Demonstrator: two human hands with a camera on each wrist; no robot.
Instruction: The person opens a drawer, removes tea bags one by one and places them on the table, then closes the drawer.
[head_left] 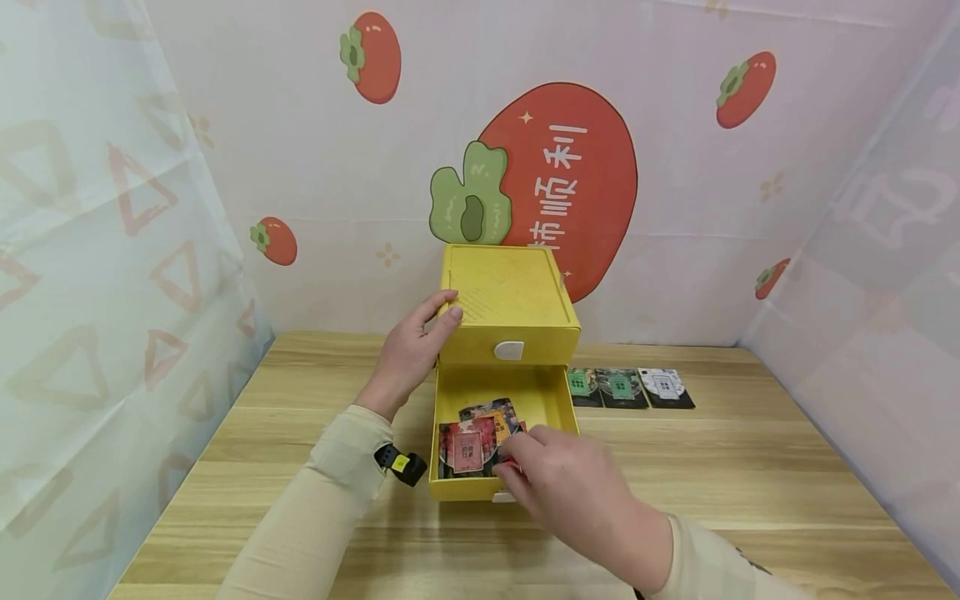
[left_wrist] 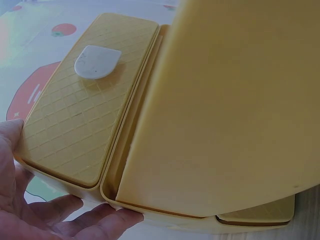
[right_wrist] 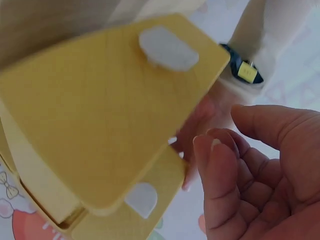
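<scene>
A yellow drawer box (head_left: 510,287) with white tab handles stands on the wooden table, its lower drawer (head_left: 536,383) pulled out. My left hand (head_left: 408,350) rests on the box's upper left edge; in the left wrist view its spread fingers (left_wrist: 107,220) touch the side. Inside the drawer lie square printed cards, among them a red one (head_left: 467,446) and an orange one (head_left: 498,417). Over the drawer's front right, my right hand (head_left: 577,496) has its fingertips at the cards. In the right wrist view a gap shows between its thumb and loosely bent fingers, with nothing held there.
Right of the box, two green cards and a white card lie in a row; the white card (head_left: 666,387) is outermost. A patterned cloth (head_left: 322,167) with printed persimmons hangs behind the table, with more cloth at both sides. My left wrist wears a black strap (head_left: 401,464).
</scene>
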